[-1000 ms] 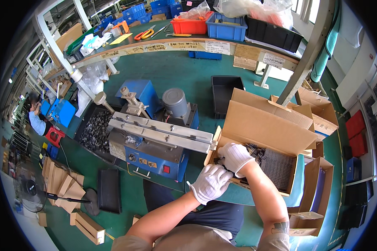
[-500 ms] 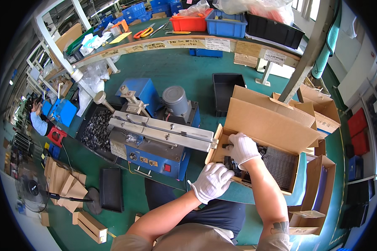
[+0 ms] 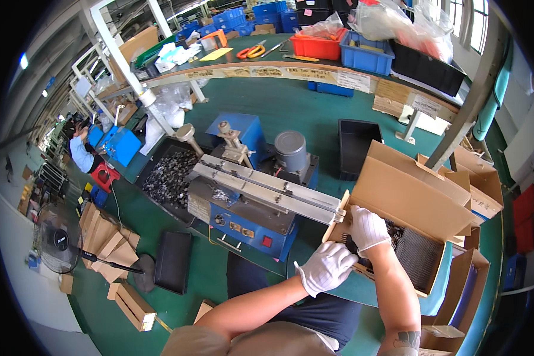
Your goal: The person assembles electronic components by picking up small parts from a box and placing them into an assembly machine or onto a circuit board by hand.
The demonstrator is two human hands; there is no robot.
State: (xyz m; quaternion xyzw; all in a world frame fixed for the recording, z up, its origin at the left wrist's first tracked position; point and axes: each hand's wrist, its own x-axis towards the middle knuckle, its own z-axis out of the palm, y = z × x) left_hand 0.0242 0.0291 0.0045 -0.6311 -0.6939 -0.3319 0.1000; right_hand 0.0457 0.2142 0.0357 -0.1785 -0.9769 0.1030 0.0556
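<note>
My left hand [image 3: 326, 269], in a white glove, rests at the near left edge of an open cardboard box [image 3: 422, 292], its fingers curled over that edge. Just beyond it my right hand [image 3: 369, 229], gloved alike, reaches down inside the box at its left end, fingers bent together. Dark small parts show between the two hands; what the fingertips grip is hidden. Rows of small black parts [image 3: 420, 256] fill the right side of the box. Its tall flap [image 3: 410, 188] stands up at the far side.
Left of the box stands a blue bench machine [image 3: 243, 228] with a metal rail [image 3: 273, 188] ending at the box. A black tray of loose dark parts [image 3: 171, 178] sits beyond it. An empty black bin [image 3: 359, 145] lies behind; cartons [image 3: 466, 291] stand at right.
The whole view has swung, so everything sits farther right in the picture. Against the box, my right hand has shifted slightly toward the left end. My left hand stays at the near edge.
</note>
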